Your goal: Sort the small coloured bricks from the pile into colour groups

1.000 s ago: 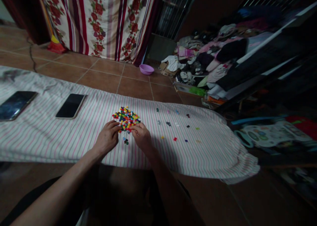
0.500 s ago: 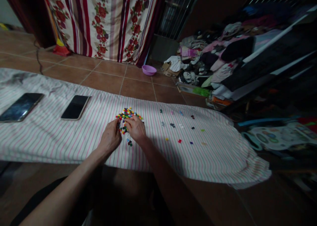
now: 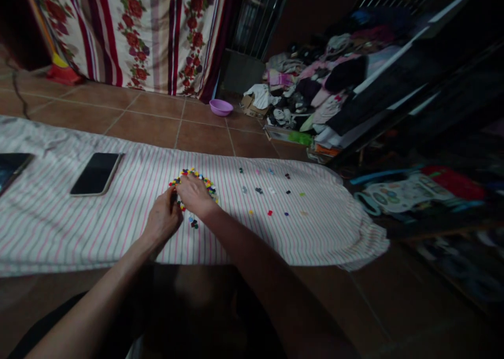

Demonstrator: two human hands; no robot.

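A pile of tiny multicoloured bricks (image 3: 208,185) lies on the striped cloth (image 3: 134,212). Over the pile rests my right hand (image 3: 193,191), its fingertips hidden behind it. My left hand (image 3: 163,213) is curled at the pile's left edge, thumb and forefinger close together; I cannot make out whether a piece is between them. A few dark and light blue pieces (image 3: 193,223) sit just below the pile. On the right, small groups of pieces sorted by colour are laid out in rows, among them red (image 3: 270,212), white (image 3: 271,190) and dark grey (image 3: 259,190) ones.
A phone (image 3: 96,174) lies left of the pile, and a second dark device (image 3: 11,167) is at the cloth's left end. Beyond are a purple basin (image 3: 221,107) on the tiled floor, a floral curtain (image 3: 157,39) and a heap of clothes (image 3: 303,81).
The camera view has shifted, so the scene sits further left. My right hand has moved left across the pile, nearer to my left hand, covering more of the bricks.
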